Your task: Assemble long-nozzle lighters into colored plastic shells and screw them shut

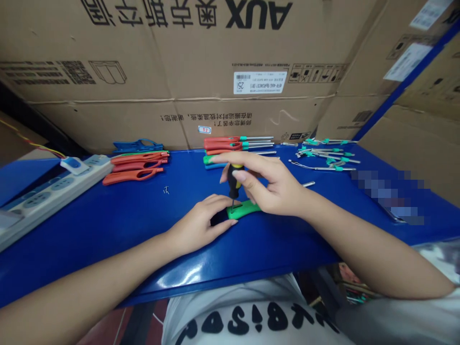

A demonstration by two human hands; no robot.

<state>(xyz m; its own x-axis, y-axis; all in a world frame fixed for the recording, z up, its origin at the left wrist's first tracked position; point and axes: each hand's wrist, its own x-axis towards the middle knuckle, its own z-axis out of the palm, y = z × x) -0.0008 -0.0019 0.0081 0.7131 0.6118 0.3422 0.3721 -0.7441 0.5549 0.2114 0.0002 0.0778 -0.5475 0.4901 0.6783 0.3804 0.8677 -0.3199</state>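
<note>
A green long-neck lighter (246, 209) lies on the blue table near the middle. My left hand (201, 223) is closed on its handle end, thumb on the near side and fingers on the far side. In my right hand (273, 187) is a short black-and-yellow screwdriver (234, 184), held almost upright. Its thin shaft points down onto the handle's end; whether the tip sits in a screw is too small to tell. My right hand covers the lighter's middle, and a metal tube (309, 184) shows beyond it.
Red handle shells (134, 175) and blue ones (138, 145) lie back left, beside a white power strip (64, 184). Red lighters (223, 143) with metal tubes lie at the back. Wired metal tubes (334, 155) lie right, small screws (166, 189) left. A cardboard wall (136, 115) stands behind.
</note>
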